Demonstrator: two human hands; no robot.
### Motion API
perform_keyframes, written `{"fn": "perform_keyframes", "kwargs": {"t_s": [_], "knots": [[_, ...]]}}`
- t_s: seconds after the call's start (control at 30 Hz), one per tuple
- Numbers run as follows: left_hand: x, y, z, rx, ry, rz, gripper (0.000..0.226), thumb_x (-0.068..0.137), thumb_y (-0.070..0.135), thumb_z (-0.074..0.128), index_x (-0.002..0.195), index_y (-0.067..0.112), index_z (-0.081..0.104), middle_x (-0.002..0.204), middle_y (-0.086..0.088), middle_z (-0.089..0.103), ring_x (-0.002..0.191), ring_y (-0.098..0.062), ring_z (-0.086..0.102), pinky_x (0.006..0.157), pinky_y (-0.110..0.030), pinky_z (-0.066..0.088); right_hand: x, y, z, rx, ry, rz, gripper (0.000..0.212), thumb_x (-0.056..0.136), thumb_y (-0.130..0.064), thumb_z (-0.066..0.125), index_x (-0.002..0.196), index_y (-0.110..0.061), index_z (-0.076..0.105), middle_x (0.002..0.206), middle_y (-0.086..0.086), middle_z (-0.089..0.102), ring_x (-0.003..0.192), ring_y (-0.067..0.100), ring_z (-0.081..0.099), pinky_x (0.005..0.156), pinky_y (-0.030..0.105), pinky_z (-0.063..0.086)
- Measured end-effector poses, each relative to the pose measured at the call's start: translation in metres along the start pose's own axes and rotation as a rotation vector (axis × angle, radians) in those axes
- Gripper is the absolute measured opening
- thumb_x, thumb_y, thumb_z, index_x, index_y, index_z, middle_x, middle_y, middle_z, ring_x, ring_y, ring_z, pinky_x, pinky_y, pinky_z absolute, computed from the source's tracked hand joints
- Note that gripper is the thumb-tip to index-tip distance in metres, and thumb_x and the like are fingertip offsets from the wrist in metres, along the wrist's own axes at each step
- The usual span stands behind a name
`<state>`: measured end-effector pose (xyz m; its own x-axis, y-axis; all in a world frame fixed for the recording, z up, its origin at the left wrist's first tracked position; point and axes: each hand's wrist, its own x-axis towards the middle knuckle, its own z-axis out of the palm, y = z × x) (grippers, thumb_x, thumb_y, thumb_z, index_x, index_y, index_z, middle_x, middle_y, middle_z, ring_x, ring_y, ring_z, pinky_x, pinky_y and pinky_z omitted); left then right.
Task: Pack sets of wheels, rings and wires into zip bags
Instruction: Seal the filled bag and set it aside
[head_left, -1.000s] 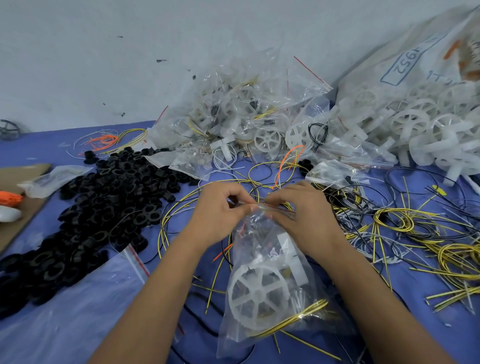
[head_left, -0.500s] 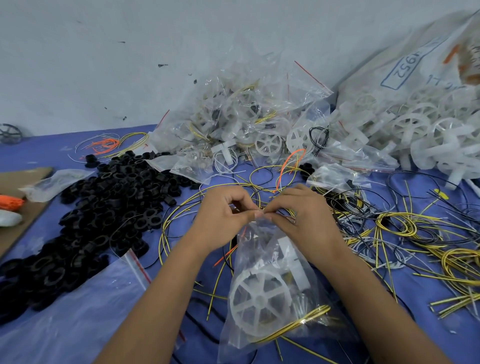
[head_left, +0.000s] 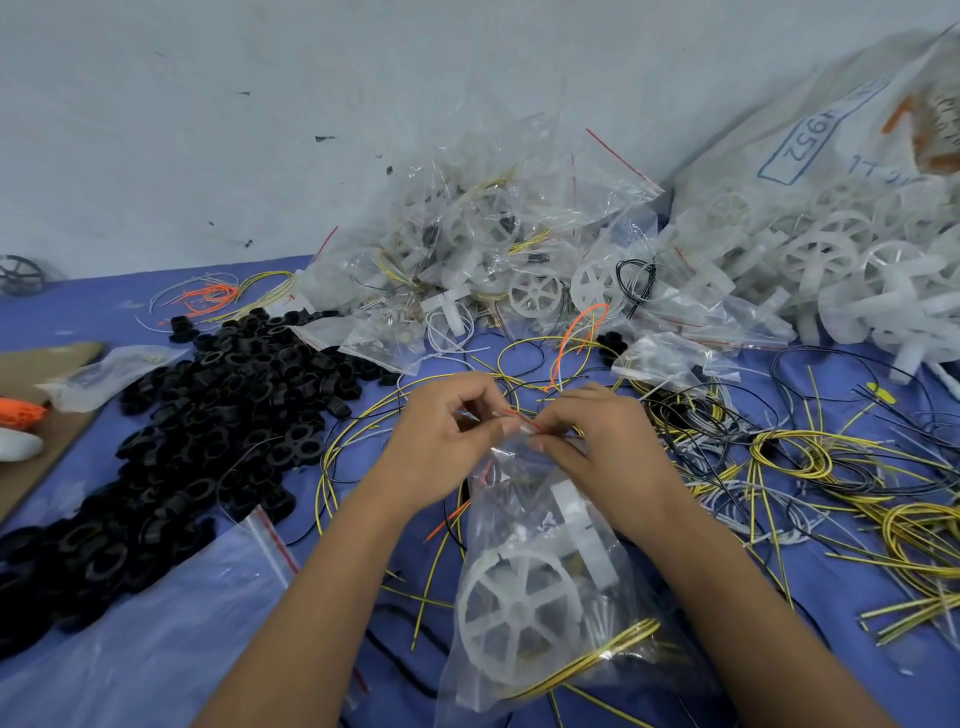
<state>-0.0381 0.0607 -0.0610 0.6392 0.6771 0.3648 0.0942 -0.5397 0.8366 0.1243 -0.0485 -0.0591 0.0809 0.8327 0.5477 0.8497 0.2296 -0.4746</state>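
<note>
Left hand (head_left: 441, 441) and right hand (head_left: 602, 447) both pinch red zip strip at mouth of zip bag (head_left: 540, 597), likely to press seal shut; bag hangs low between forearms above blue table (head_left: 857, 670); 1 white wheel (head_left: 519, 613) and yellow wires (head_left: 597, 660) inside

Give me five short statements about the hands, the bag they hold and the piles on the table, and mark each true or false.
1. Both hands, left hand and right hand, pinch the top of the zip bag. True.
2. The bag holds a black wheel. False: the white wheel is in it.
3. Yellow wire lies in the bag. True.
4. The black rings are piled right of the hands. False: left.
5. The packed bags are stacked near the wall. True.
</note>
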Motion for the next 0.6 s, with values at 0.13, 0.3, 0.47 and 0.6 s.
{"fn": "perform_keyframes", "kwargs": {"t_s": [0.13,0.3,0.47,0.6], "knots": [[-0.001,-0.001,0.003,-0.021,-0.040,-0.027,0.009,0.083,0.013,0.078,0.082,0.016,0.070,0.078,-0.007,0.070,0.070,-0.028,0.066,0.065,-0.043,0.053,-0.001,0.001,0.000,0.031,0.028,-0.015,0.010,0.077,-0.003,0.082,0.077,-0.010,0.075,0.070,-0.001,0.066,0.071,0.020,0.055,0.069,0.038,0.045],[-0.001,-0.001,0.005,0.005,0.002,-0.033,0.016,0.077,0.023,0.076,0.077,0.009,0.068,0.074,-0.013,0.069,0.069,-0.026,0.063,0.067,-0.049,0.051,-0.001,0.004,0.001,0.014,0.017,0.065,0.006,0.081,-0.018,0.084,0.080,-0.015,0.079,0.070,-0.002,0.071,0.072,0.019,0.059,0.073,0.040,0.047],[0.000,-0.003,-0.006,-0.040,0.049,-0.065,0.017,0.087,0.003,0.077,0.080,-0.003,0.062,0.073,-0.022,0.066,0.068,-0.021,0.057,0.066,-0.048,0.049,0.000,0.007,-0.003,-0.011,0.099,0.025,0.014,0.077,-0.017,0.088,0.069,-0.014,0.076,0.060,-0.014,0.059,0.060,0.011,0.052,0.062,0.029,0.042],[0.000,-0.003,-0.008,-0.077,0.058,-0.089,0.015,0.089,-0.004,0.073,0.081,-0.007,0.061,0.070,-0.018,0.067,0.067,-0.022,0.060,0.067,-0.045,0.050,-0.001,0.009,-0.001,-0.001,0.092,0.013,0.021,0.080,-0.028,0.086,0.066,-0.018,0.073,0.057,-0.020,0.053,0.058,0.009,0.048,0.059,0.027,0.040]]}}
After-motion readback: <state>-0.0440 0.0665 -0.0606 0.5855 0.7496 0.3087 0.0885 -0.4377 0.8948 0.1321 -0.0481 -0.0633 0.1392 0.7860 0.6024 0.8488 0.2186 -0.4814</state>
